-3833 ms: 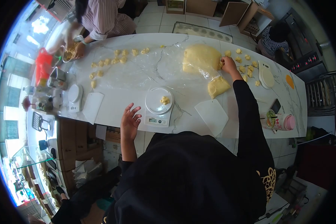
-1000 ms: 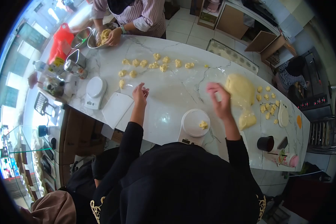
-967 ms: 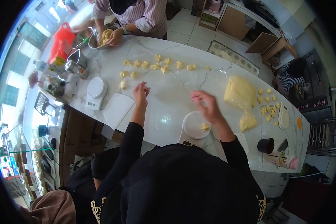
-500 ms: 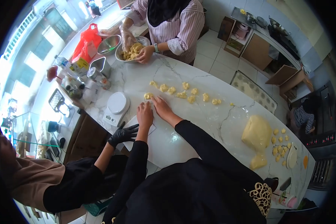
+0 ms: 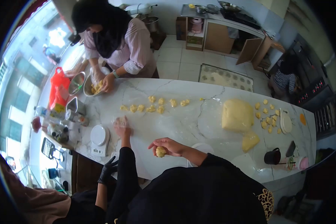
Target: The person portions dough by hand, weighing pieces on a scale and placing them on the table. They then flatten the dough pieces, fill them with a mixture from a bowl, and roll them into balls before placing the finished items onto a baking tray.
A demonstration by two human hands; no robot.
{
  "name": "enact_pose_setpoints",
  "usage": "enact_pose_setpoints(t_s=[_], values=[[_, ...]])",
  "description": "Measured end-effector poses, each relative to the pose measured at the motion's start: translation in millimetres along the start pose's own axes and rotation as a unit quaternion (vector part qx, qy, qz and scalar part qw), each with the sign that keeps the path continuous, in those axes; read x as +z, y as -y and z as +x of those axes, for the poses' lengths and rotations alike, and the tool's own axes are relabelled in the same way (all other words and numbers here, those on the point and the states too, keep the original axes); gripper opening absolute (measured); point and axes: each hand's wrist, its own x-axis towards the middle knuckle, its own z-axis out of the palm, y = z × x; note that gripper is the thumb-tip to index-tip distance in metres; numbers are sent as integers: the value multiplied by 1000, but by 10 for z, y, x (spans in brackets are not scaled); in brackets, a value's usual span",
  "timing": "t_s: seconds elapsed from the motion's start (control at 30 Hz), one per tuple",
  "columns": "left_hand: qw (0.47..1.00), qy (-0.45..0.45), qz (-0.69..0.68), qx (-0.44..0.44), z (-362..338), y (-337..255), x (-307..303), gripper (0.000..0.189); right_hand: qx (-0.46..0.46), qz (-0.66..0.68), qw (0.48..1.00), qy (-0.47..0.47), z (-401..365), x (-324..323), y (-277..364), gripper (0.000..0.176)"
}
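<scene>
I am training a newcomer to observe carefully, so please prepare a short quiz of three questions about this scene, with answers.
1. Which of the camera wearer's hands holds a piece of dough?
2. True or false: the camera wearer's left hand wears a black glove.
3. The big dough block rests on: (a) a scale, (b) the table, (c) the floor.

Key: 1. The right hand. 2. False; a co-worker wears the black glove. 3. (b).
</scene>
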Motion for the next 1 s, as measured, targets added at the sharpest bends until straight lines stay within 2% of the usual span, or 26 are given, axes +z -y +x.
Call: enact_pose_setpoints(t_s=[0.07,0.13,0.2,0.23,0.27,0.3,0.33,0.37,0.4,0.43,0.47,0.5,0.57,0.63,0.67,0.7,0.77,0.8,0.87,0.9,0.97,1.0], values=[[963,148,208,89,2,-237,-247,29,-58,-11,998,-8,-491,-38,15,30],[964,105,194,146,41,6,-2,24,-111,0,993,-51,-971,-82,28,29],[991,127,-39,-10,183,273,322,16,-156,11,984,-89,-1435,-135,-12,28],[990,136,-43,7,276,480,504,16,-187,4,973,-135,-1655,-163,-44,28],[975,171,-143,-9,368,683,653,13,-214,-3,961,-177,-1854,-171,-93,27],[949,203,-240,-30,375,563,543,11,-244,-3,943,-226,-2030,-147,-139,27],[979,141,-145,9,315,511,393,13,-268,-7,926,-267,-2194,-118,-167,27],[981,130,-143,1,336,473,373,13,-284,6,913,-292,-2343,-107,-204,27],[979,114,-66,158,358,531,311,13,-294,13,905,-308,-2465,-105,-246,28],[949,98,23,300,386,631,209,13,-306,15,897,-318,-2557,-108,-286,27],[980,137,-31,142,394,552,133,13,-317,14,891,-325,-2622,-118,-312,26],[982,165,-92,-18,390,399,74,13,-323,13,886,-331,-2660,-130,-340,25],[993,10,-117,20,393,400,48,17,-316,0,894,-318,-2651,-116,-364,24],[991,14,-130,-13,424,420,-62,22,-324,12,879,-349,-2619,-83,-369,23],[950,81,-248,-174,455,419,-72,25,-312,1,889,-335,-2596,-71,-375,23],[863,140,-361,-324,474,416,-93,28,-305,-3,889,-340,-2557,-61,-376,23],[882,218,-275,-314,424,281,-315,30,-291,-12,896,-336,-2477,-57,-360,24],[882,209,-276,-320,402,374,-252,30,-288,-6,902,-323,-2441,-57,-354,23],[949,231,-97,-191,413,405,-154,40,-288,-2,907,-306,-2366,-58,-326,22],[950,226,-99,-193,414,406,-152,40,-278,-8,910,-309,-2330,-58,-307,22],[988,136,15,-76,357,434,-116,46,-267,-18,912,-312,-2267,-61,-280,22],[988,134,12,-78,340,459,-85,46,-266,-19,913,-310,-2233,-67,-264,22]])
